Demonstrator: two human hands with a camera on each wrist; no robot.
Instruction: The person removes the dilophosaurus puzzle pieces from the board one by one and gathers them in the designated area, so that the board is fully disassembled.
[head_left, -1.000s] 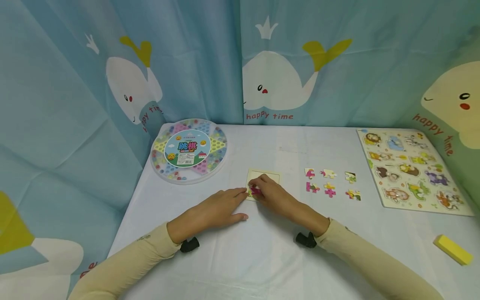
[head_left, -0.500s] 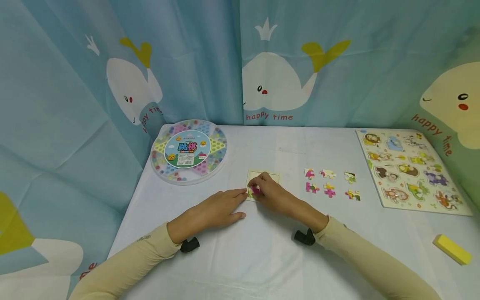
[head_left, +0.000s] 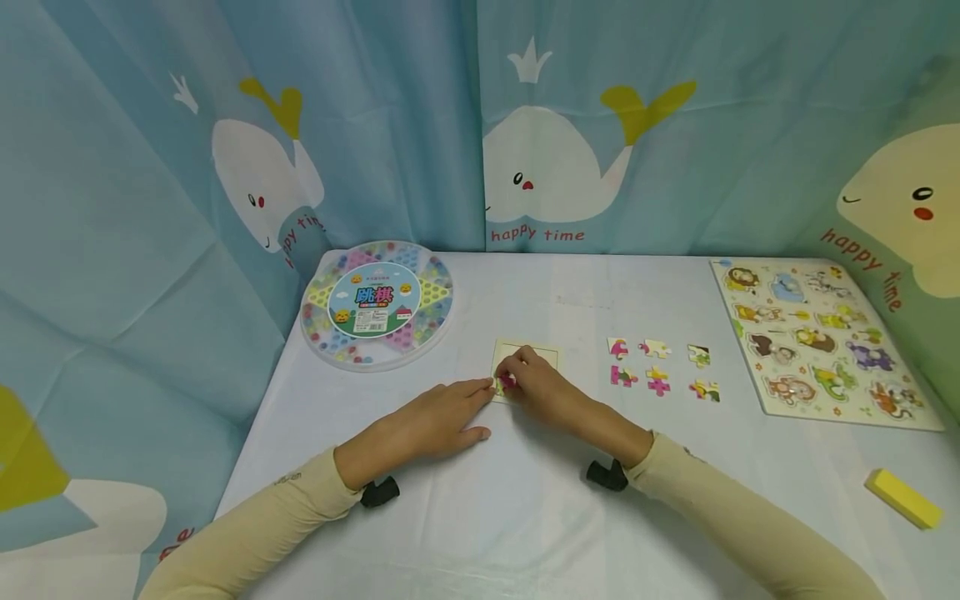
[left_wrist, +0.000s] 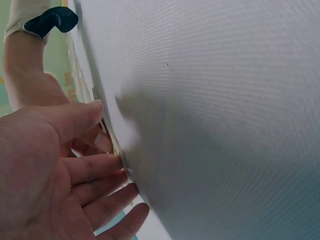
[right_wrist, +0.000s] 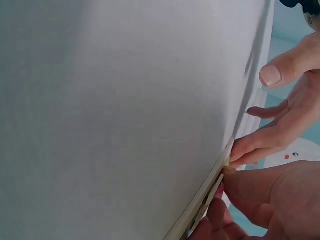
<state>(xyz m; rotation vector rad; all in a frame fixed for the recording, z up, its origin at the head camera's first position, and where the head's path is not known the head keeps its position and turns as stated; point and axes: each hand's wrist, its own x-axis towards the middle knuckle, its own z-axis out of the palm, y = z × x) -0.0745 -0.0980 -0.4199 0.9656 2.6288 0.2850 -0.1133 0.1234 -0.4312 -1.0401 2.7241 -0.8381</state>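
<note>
A small cream puzzle tray (head_left: 534, 343) with a thin inner outline lies on the white tablecloth in the head view. My left hand (head_left: 444, 418) rests flat beside it, fingers fairly straight, fingertips at its left edge. In the left wrist view, the same hand (left_wrist: 75, 170) has its fingers spread along the tray's side. Over the tray's lower left, my right hand (head_left: 543, 390) pinches a pink jigsaw piece (head_left: 507, 382), partly hidden by the fingers. Seen from the right wrist, the thumb and fingers hold that thin piece (right_wrist: 219, 192) close over the tray (right_wrist: 197, 197).
Several loose jigsaw pieces (head_left: 658, 374) lie in rows to the right of the tray. A round Chinese checkers box (head_left: 427, 337) sits at the back left. An animal peg puzzle board (head_left: 806, 367) and a yellow block (head_left: 903, 498) are on the right. A whale-print curtain (head_left: 420, 125) surrounds the table.
My right hand has shifted very slightly with the pink piece over the tray's lower left. The left hand stays at the tray's edge.
</note>
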